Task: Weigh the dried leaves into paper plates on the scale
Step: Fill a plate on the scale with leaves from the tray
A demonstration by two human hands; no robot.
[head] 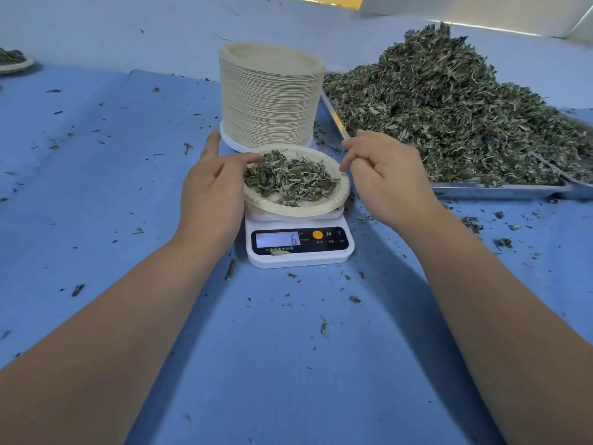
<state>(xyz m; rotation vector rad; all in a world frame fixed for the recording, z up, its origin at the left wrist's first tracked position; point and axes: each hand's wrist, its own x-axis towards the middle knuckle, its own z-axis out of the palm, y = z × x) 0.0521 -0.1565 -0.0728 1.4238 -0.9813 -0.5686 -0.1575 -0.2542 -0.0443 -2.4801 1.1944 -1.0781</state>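
Head view: left hand [211, 187] pinches paper plate [333, 200] rim, dried leaves [288, 179] inside, scale [298, 260] directly beneath grip; right hand [385, 175] loosely curled, empty, opposite. Risk: one-sided hold may tip plate, spilling leaves.

The left hand [211, 187] and right hand [386, 179] are bare, forearms too.

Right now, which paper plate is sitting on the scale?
The leaf-filled plate in front; the stacked plates stand behind the scale, another plate lies far left.
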